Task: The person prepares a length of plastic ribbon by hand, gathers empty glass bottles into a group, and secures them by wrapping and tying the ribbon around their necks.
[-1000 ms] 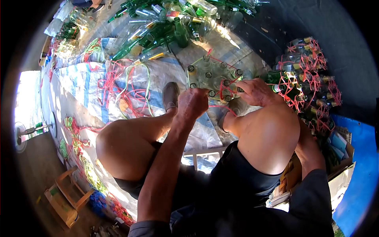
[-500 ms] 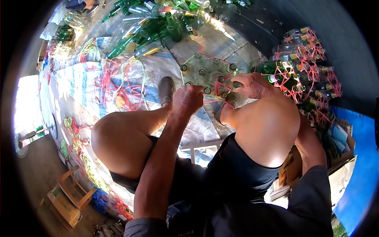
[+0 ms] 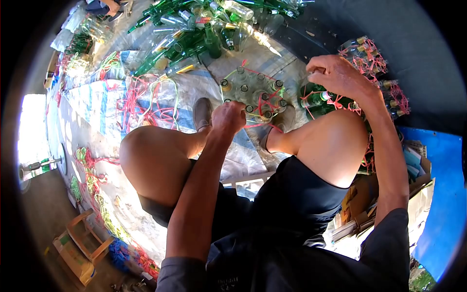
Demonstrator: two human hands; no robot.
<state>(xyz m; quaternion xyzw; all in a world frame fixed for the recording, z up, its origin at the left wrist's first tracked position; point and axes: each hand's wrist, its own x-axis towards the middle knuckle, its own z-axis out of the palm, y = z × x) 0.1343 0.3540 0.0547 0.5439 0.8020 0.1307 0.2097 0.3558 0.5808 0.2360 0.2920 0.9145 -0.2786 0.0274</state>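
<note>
Clear glass bottles [image 3: 244, 97] stand upright in a cluster between my feet, with red and pale green plastic string [image 3: 262, 74] looped around their necks. My left hand [image 3: 229, 117] is closed at the near left edge of the cluster, beside a bottle mouth. Strands of the string lead to its fingers, whose tips are hidden. Off to the right and above the bottles, my right hand [image 3: 335, 75] is raised with its fingers curled together. Whatever is in its pinch is too small to see. Below it lie green bottles [image 3: 316, 100] tied with red string.
Loose green and clear bottles [image 3: 194, 41] are heaped at the far side. Tied bottle bundles [image 3: 367, 53] line the right wall. Tangled red string [image 3: 134, 104] lies on the tarp [image 3: 99, 104] at left. A wooden stool [image 3: 87, 233] and a blue panel [image 3: 440, 194] flank me.
My right hand has moved away from the bottle cluster, up and to the right. My left hand stays closed at the cluster's near edge, shifted slightly left in view.
</note>
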